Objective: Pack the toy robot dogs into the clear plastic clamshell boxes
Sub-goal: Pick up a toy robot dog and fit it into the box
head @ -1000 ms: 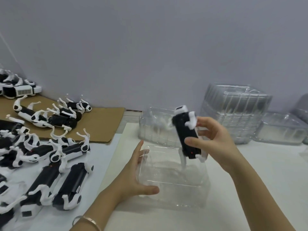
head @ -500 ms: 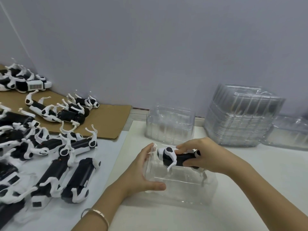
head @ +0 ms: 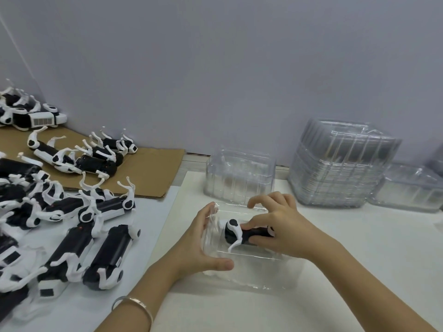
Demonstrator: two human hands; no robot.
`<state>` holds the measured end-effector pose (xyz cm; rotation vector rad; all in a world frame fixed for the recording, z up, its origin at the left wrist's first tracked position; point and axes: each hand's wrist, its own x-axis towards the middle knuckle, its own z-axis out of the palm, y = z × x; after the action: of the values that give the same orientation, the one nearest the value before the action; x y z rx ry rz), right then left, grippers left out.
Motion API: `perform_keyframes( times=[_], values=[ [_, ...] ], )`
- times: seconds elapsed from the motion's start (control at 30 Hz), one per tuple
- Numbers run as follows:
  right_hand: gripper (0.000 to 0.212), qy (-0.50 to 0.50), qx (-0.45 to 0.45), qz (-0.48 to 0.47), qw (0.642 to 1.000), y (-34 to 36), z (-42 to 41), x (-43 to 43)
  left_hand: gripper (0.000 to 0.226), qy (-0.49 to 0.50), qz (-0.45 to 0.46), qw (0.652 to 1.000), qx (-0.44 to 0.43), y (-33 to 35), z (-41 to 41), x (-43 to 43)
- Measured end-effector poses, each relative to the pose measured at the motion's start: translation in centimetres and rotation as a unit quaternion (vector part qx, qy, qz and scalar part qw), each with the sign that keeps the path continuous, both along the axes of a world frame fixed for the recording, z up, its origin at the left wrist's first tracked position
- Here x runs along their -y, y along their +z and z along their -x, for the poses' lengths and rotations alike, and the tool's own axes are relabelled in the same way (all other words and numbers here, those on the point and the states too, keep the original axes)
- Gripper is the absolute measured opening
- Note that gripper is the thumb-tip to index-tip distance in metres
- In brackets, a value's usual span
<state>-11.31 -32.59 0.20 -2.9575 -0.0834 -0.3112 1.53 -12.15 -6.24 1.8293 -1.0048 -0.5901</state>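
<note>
An open clear clamshell box point(head: 249, 267) sits on the white table point(head: 359, 248), and everything else is placed from it. A black-and-white toy robot dog point(head: 242, 232) lies on its side inside the box, its body running left to right, with one white leg curling down toward the box's near wall. The right hand point(head: 285, 233) reaches in from the right of the box and grips the dog's black body between thumb and fingers, the index finger arched above it. The left hand point(head: 199, 245) cups the box's left end, fingers spread along the far side of that wall and the thumb lying along the near edge, so it holds the box itself. A silver bracelet point(head: 134, 305) rings the left wrist, nearer the camera than the box. Just behind the box stands another clear clamshell point(head: 239, 178), upright and apparently holding something pale that cannot be made out. Behind the box and to its right rises a tall stack of nested clamshells point(head: 340, 164), with a low clear tray point(head: 407, 188) farther right again. Well to the left of the box, many more loose robot dogs point(head: 72, 224) lie in a heap, some on a sheet of brown cardboard point(head: 153, 168) behind them.
</note>
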Motion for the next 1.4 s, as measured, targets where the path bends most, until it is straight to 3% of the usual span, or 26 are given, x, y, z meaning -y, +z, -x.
perform_keyframes(
  times=[0.07, 0.13, 0.17, 0.23, 0.27, 0.33, 0.43, 0.53, 0.63, 0.7, 0.87, 1.17, 1.3, 1.4],
  values=[
    [0.031, -0.049, 0.01, -0.13, 0.99, 0.7, 1.0, 0.4, 0.141, -0.019, -0.007, 1.0, -0.018, 0.1, 0.0, -0.3],
    [0.037, -0.152, 0.107, -0.274, 0.944, 0.9, 2.2, 1.0, 0.143, -0.015, 0.019, 0.997, -0.076, 1.2, -0.2, 0.4],
    [0.038, -0.225, 0.13, -0.308, 0.915, 0.7, 2.8, 1.5, 0.128, -0.006, 0.042, 0.994, -0.104, 1.7, -0.3, 0.5],
    [0.054, -0.349, 0.018, -0.29, 0.891, 0.1, 3.8, 2.1, 0.077, 0.011, 0.097, 0.98, -0.171, 1.9, -0.6, 0.3],
    [0.068, -0.356, -0.073, -0.286, 0.887, -0.4, 4.2, 2.0, 0.076, 0.019, 0.091, 0.976, -0.197, 1.8, -0.8, 1.0],
    [0.084, -0.313, -0.168, -0.362, 0.862, -0.7, 4.4, 0.9, 0.105, 0.05, 0.054, 0.97, -0.231, 2.8, -0.4, 2.8],
    [0.061, -0.238, -0.099, -0.519, 0.815, 0.7, 3.3, -0.6, 0.091, 0.111, 0.105, 0.97, -0.187, 4.2, -0.6, 4.3],
    [0.064, -0.191, 0.038, -0.633, 0.75, 1.1, 1.7, -0.2, 0.076, 0.101, 0.204, 0.967, -0.119, 6.0, -1.4, 5.2],
    [0.094, -0.16, 0.145, -0.615, 0.758, 1.0, 0.4, -0.3, 0.083, 0.112, 0.253, 0.959, -0.063, 6.3, -1.5, 5.1],
    [0.1, -0.155, 0.17, -0.611, 0.758, 0.9, -0.1, -0.5, 0.084, 0.121, 0.276, 0.953, -0.043, 6.0, -1.6, 5.0],
    [0.097, -0.145, 0.177, -0.602, 0.765, 0.8, -0.1, -0.8, 0.087, 0.119, 0.296, 0.947, -0.027, 5.5, -1.9, 4.5],
    [0.069, -0.152, 0.225, -0.586, 0.764, 0.3, -0.4, -1.2, 0.076, 0.108, 0.303, 0.947, -0.016, 4.9, -1.1, 5.2],
    [0.08, -0.158, 0.248, -0.586, 0.755, 0.8, -0.1, -0.7, 0.08, 0.126, 0.282, 0.95, -0.038, 5.2, -1.4, 4.8],
    [0.085, -0.164, 0.286, -0.503, 0.799, 0.7, 0.1, -1.2, 0.086, 0.138, 0.239, 0.956, -0.098, 4.7, -1.4, 4.8]
  ],
)
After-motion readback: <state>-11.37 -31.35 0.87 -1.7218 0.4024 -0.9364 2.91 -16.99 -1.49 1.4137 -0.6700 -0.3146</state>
